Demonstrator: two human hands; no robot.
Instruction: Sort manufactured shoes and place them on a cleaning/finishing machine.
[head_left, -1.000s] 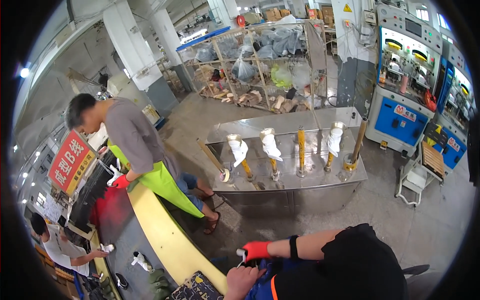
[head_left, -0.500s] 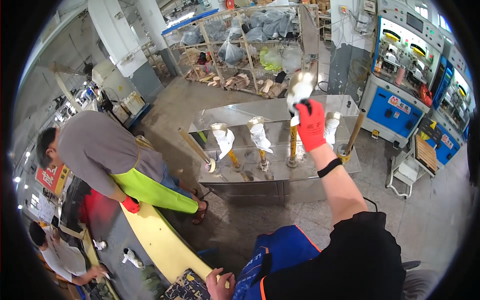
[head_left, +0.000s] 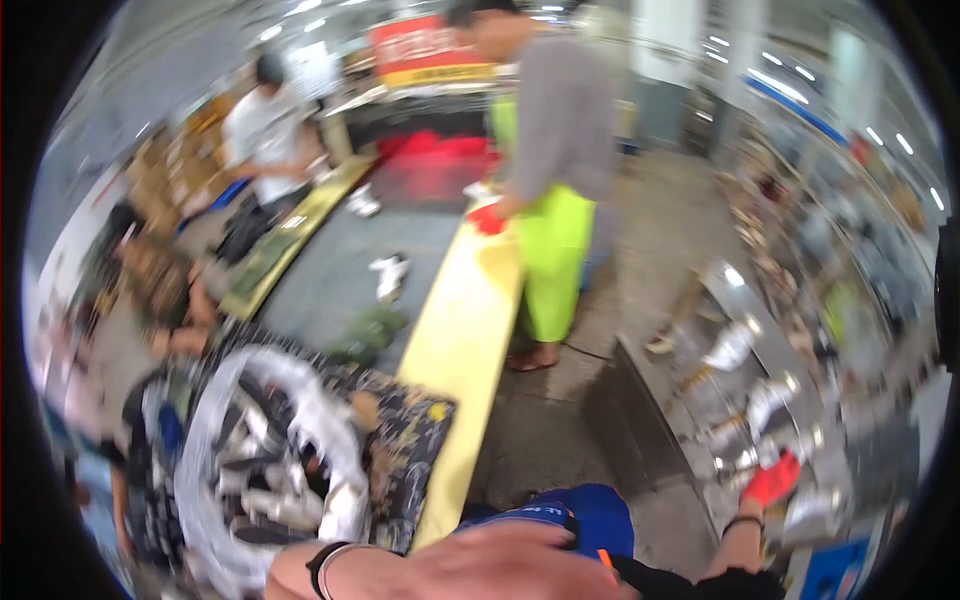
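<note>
My right hand, in a red glove, reaches over a metal bench at the lower right. Beside it a white shoe upper sits sole-up on a post, and another white upper stands farther along. Blur hides whether the glove's fingers grip anything. My left hand is bare and crosses low in front of my blue apron. Its fingers are smeared by motion. Just beyond the left forearm is a container lined with clear plastic, holding several white and dark shoe pieces.
A dark conveyor belt with a few white shoes runs away from me, edged by a yellow board. A person in a lime apron stands beside it; another in white sits opposite. Racks line the right.
The view has swung left toward the conveyor. My right hand, which held a white shoe up above a post, is now low by the posts. My left hand has come across in front of me.
</note>
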